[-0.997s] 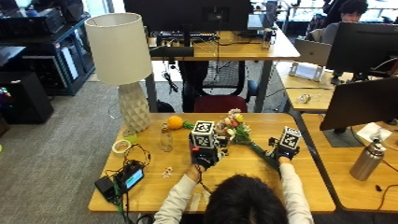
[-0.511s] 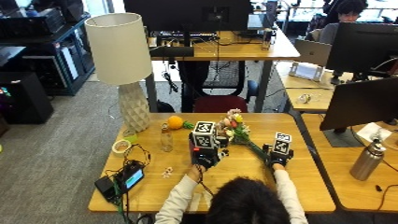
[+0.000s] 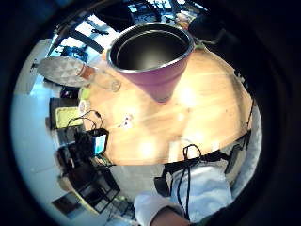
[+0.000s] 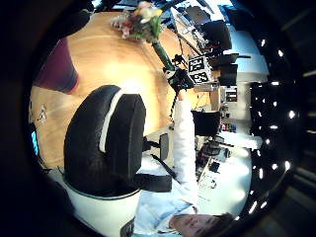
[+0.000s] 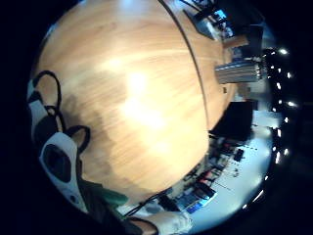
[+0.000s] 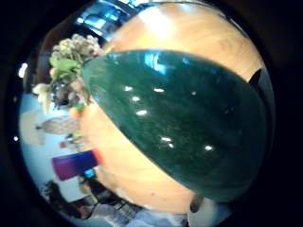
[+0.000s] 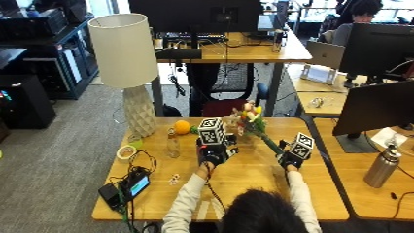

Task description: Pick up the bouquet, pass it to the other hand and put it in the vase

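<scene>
Bouquet [image 7: 251,119] lies on the table; purple vase [image 3: 155,56] stands upright.

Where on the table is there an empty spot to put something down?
The table is bare between the person's two forearms, and along its right edge beyond the right hand. The left side is crowded: lamp, orange, bottle, tape roll and a cabled device. The bouquet fills the far middle.

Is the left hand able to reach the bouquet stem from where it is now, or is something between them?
Probably yes. The left hand hovers by the vase, and the bouquet, held by the right hand, slants over bare table between them. Nothing visible blocks the stem.
</scene>
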`<state>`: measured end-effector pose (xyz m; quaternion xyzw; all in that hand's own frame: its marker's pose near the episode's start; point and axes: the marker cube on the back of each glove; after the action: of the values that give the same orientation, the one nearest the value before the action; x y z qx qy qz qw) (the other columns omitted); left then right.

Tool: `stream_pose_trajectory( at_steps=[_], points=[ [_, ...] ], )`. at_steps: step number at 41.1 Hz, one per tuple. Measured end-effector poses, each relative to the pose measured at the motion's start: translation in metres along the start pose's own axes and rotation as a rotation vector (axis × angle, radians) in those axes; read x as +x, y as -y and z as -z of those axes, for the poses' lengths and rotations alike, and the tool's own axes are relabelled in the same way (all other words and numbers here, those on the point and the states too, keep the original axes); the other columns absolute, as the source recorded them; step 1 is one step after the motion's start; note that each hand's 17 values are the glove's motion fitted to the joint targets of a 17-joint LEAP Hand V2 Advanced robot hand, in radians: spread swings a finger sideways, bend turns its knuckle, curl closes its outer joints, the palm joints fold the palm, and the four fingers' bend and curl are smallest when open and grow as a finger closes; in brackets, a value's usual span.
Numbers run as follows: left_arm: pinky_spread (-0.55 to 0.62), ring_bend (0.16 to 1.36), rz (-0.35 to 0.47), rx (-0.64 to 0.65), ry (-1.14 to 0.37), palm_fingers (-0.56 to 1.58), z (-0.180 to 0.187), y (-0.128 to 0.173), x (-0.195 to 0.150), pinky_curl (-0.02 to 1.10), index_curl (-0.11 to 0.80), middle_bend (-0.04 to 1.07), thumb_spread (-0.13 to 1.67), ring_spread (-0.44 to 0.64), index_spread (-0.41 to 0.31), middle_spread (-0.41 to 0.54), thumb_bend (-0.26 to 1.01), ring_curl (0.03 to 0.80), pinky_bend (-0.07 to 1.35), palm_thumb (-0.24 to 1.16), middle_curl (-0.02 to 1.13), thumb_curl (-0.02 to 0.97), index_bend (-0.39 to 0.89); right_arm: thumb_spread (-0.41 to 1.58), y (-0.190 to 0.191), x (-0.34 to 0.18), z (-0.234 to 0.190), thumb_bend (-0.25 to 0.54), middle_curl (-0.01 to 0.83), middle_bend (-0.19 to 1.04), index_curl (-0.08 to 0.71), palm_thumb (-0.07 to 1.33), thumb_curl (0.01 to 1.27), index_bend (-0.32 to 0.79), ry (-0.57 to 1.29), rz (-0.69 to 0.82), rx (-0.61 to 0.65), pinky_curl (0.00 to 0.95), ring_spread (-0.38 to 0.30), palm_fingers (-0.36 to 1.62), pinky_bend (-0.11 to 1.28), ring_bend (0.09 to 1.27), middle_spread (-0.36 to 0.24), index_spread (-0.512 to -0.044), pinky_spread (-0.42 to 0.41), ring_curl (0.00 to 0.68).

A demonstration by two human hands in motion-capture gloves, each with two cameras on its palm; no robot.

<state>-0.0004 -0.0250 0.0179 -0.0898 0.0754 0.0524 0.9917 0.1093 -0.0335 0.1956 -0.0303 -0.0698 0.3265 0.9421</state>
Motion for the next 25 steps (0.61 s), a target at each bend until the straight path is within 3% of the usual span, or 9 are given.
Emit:
stream_pose_trajectory(
  at_steps=[4,10,12,15,18,21,25],
  points=[
    [0.33,0.48,-0.02,-0.015,-0.072,0.4,0.011,0.009,0.008,0.34,0.393,0.16,1.28,0.31,-0.04,0.129,-0.01,0.273,0.33,0.2,0.27,0.25,0.19,0.95,-0.002,-0.012,0.021,-0.018,0.59,0.68,0.451,0.95,0.41,0.43,0.239,0.056,0.026,0.419,-0.204,1.52,0.67,0.89,-0.153,-0.22,-0.261,0.51],
    [0.31,0.47,-0.072,0.0,-0.24,0.43,0.037,0.028,0.028,0.34,0.399,0.17,1.28,0.3,-0.042,0.119,-0.01,0.274,0.32,0.21,0.27,0.252,0.19,0.93,-0.001,-0.059,0.072,0.011,0.619,0.75,0.5,1.03,0.44,0.49,0.821,0.468,0.244,0.449,-0.203,1.46,0.71,0.93,-0.149,-0.209,-0.257,0.533],
    [0.3,0.46,-0.079,0.033,-0.308,0.44,0.048,0.036,0.035,0.34,0.4,0.17,1.28,0.29,-0.042,0.115,-0.01,0.273,0.31,0.21,0.28,0.252,0.18,0.9,-0.005,-0.066,0.087,0.003,0.626,0.77,0.512,1.04,0.46,0.49,0.904,0.474,0.284,0.457,-0.202,1.44,0.72,0.95,-0.148,-0.205,-0.256,0.538],
    [0.29,0.46,-0.08,0.117,-0.393,0.44,0.067,0.046,0.048,0.34,0.402,0.17,1.28,0.29,-0.037,0.108,-0.01,0.275,0.3,0.22,0.28,0.256,0.18,0.8,-0.021,-0.074,0.105,-0.021,0.63,0.78,0.524,1.03,0.49,0.47,1.025,0.432,0.209,0.468,-0.201,1.41,0.74,0.97,-0.148,-0.201,-0.254,0.545],
    [0.29,0.46,-0.088,0.193,-0.486,0.44,0.084,0.056,0.064,0.34,0.401,0.17,1.28,0.28,-0.035,0.108,-0.01,0.276,0.29,0.23,0.28,0.258,0.18,0.74,-0.032,-0.085,0.123,-0.023,0.635,0.79,0.534,1.03,0.52,0.47,1.19,0.597,0.225,0.476,-0.2,1.4,0.75,0.98,-0.147,-0.199,-0.252,0.55],
    [0.28,0.47,-0.113,0.239,-0.605,0.41,0.1,0.062,0.082,0.34,0.392,0.16,1.25,0.28,-0.023,0.11,-0.01,0.283,0.3,0.24,0.28,0.266,0.15,0.68,-0.016,-0.094,0.126,-0.023,0.638,0.8,0.544,1.04,0.54,0.47,1.16,0.585,0.403,0.482,-0.199,1.39,0.76,0.98,-0.145,-0.198,-0.251,0.552],
    [0.28,0.5,-0.177,0.262,-0.793,0.36,0.113,0.071,0.107,0.35,0.372,0.15,1.2,0.28,0.003,0.127,-0.02,0.294,0.33,0.25,0.28,0.278,0.12,0.62,-0.013,-0.113,0.115,-0.023,0.641,0.81,0.557,1.04,0.57,0.46,1.221,0.549,0.337,0.488,-0.198,1.38,0.76,0.98,-0.143,-0.197,-0.25,0.553]
  ],
)
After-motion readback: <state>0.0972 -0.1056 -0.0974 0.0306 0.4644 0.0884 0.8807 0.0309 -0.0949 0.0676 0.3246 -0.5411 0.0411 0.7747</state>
